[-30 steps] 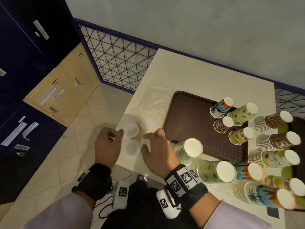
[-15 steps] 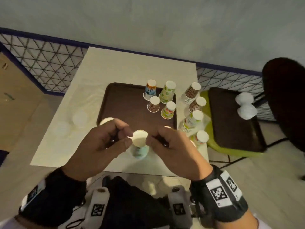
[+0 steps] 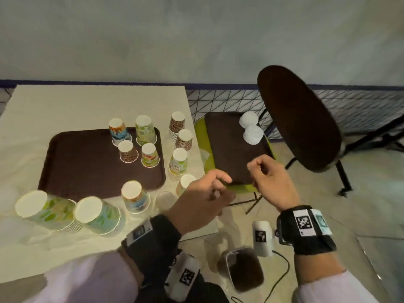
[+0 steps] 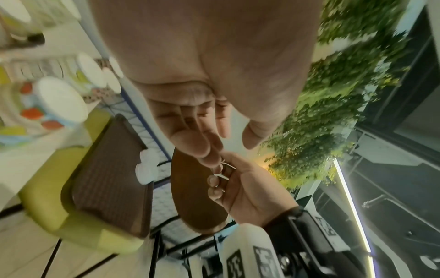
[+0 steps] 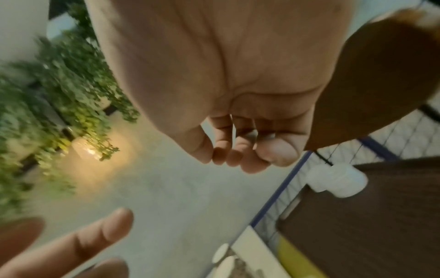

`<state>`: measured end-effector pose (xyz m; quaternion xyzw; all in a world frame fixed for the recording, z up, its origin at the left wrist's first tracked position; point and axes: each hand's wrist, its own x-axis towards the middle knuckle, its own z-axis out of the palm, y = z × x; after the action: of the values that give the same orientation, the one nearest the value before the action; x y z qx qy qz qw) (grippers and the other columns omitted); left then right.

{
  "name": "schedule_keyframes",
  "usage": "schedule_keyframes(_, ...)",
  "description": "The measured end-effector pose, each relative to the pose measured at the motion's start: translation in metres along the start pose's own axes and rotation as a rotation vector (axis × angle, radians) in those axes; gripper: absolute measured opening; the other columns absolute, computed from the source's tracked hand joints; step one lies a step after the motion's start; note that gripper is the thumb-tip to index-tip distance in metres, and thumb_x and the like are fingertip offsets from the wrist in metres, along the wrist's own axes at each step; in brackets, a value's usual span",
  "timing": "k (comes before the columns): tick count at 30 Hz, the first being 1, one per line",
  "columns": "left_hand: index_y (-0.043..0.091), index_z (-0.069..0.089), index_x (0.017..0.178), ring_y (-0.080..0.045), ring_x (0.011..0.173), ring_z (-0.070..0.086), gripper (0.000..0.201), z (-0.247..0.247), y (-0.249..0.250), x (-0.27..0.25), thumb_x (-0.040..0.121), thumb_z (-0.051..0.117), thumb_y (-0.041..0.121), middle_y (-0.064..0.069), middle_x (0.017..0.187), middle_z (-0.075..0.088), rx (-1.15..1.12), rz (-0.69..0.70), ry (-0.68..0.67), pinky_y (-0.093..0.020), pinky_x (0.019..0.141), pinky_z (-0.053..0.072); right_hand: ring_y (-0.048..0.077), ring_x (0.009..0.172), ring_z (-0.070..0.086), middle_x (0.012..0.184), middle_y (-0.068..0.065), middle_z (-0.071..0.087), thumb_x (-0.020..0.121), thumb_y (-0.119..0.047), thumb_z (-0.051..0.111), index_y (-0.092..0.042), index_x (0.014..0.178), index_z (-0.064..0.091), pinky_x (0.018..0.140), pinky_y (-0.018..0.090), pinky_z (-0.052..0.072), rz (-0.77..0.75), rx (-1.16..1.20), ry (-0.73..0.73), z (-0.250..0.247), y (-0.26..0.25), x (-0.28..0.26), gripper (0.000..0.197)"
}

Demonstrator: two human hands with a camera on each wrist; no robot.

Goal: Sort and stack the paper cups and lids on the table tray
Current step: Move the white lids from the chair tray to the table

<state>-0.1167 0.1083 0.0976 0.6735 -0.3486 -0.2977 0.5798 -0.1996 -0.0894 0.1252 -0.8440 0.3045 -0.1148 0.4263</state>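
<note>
Several upturned patterned paper cups (image 3: 145, 130) stand on the brown table tray (image 3: 87, 171). More cup stacks (image 3: 178, 162) stand right of it, and two big stacks (image 3: 43, 211) and a single cup (image 3: 135, 195) stand at the table's front. A clear lid (image 3: 166, 200) lies by the front edge. My left hand (image 3: 220, 186) hovers past the table's right corner, fingers loosely curled and empty. My right hand (image 3: 256, 169) is over the second tray, its fingers curled on a thin white lid (image 4: 226, 165) that shows only edge-on.
A second brown tray (image 3: 227, 149) lies on a green chair seat (image 3: 200, 136) right of the table, with two white lid stacks (image 3: 253, 134) at its far end. A dark chair back (image 3: 299, 119) stands close to the right. A mesh fence runs along the wall.
Both hands left the table's front edge and moved right, towards the tray on the chair. They have come apart, and the lid stays with the right hand.
</note>
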Motion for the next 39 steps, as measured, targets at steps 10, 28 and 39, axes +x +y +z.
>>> schedule_keyframes(10,0.029,0.054,0.119,-0.024,0.081,0.069,0.037,0.06,-0.05,0.098,0.087,0.069,0.04,-0.001,0.092,0.066,0.014,-0.212,0.062,-0.041,0.067,0.055,0.031,0.077,0.066,0.079,0.01,0.065,0.091,-0.021,0.059,-0.023,0.09,0.061,0.075,0.044,0.055,0.199,-0.136,0.077,-0.017,0.084,0.081,0.002)
schedule_keyframes(28,0.03,0.053,0.128,-0.021,0.089,0.073,0.036,0.121,-0.113,0.253,0.095,0.068,0.038,0.0,0.109,0.066,-0.051,-0.605,0.341,-0.048,0.082,0.063,0.033,0.119,0.058,0.132,0.015,0.058,0.092,-0.001,0.052,-0.016,0.127,0.064,0.085,0.026,0.038,0.328,-0.178,0.101,-0.015,0.196,0.327,0.039)
schedule_keyframes(39,0.011,0.057,0.124,-0.027,0.079,0.066,0.025,0.101,-0.135,0.283,0.101,0.064,0.017,-0.006,0.094,0.064,-0.218,-0.743,0.503,-0.036,0.066,0.051,0.042,0.14,0.036,0.153,0.015,0.038,0.103,-0.029,0.053,-0.018,0.151,0.038,0.113,0.053,0.035,0.439,-0.299,-0.09,0.007,0.213,0.376,0.051)
